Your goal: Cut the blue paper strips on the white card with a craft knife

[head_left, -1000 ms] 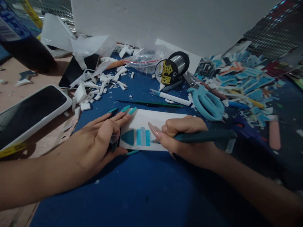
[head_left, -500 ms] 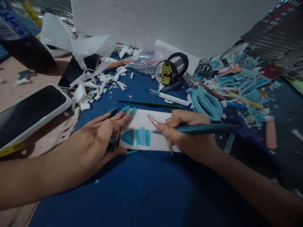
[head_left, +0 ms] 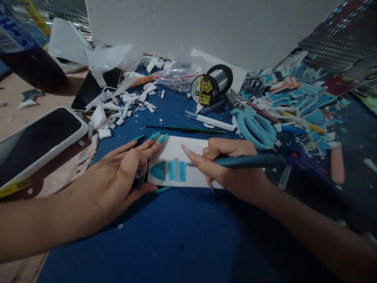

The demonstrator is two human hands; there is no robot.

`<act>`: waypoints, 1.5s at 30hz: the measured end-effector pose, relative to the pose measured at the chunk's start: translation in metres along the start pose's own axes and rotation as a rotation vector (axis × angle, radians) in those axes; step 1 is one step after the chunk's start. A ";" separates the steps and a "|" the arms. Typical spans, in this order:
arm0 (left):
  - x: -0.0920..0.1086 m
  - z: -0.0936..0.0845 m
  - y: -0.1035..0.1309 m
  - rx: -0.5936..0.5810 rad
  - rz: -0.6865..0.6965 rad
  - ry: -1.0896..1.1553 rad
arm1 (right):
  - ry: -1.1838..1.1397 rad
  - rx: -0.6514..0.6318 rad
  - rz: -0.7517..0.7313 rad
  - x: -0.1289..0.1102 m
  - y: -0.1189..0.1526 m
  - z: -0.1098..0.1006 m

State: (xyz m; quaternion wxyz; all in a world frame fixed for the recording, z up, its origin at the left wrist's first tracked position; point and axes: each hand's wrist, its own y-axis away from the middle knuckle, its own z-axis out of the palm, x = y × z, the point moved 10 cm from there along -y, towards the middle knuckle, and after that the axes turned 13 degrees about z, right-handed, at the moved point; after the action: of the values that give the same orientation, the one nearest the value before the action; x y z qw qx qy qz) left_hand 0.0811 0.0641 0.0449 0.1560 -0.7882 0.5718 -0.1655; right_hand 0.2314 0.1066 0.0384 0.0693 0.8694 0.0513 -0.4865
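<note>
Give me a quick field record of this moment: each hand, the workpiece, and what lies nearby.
left hand: flat, pressing the left end of the white rectangular foam strip
right hand: gripping a teal-handled craft tool, tip at the strip
strip markings: teal triangle and bars
surface: blue cutting mat
behind strip: light blue scissors, black-and-yellow wire spool, white foam offcuts
far left: white-cased phone

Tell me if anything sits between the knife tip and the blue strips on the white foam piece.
Nothing visible does. The knife in the right hand points at the blue strips across bare white foam piece; the left hand holds its far end.
</note>
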 end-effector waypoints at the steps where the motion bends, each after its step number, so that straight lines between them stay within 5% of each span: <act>1: 0.000 0.001 0.000 -0.007 -0.004 0.000 | 0.001 0.003 -0.004 -0.001 0.000 0.000; 45: -0.005 0.001 0.003 -0.017 -0.039 0.034 | -0.021 0.005 -0.036 0.002 0.003 -0.006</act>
State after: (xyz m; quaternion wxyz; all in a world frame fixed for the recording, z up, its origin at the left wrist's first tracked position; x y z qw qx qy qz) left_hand 0.0774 0.0675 0.0419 0.1363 -0.7978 0.5601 -0.1768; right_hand 0.2383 0.1048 0.0398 0.0592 0.8634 0.0649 -0.4968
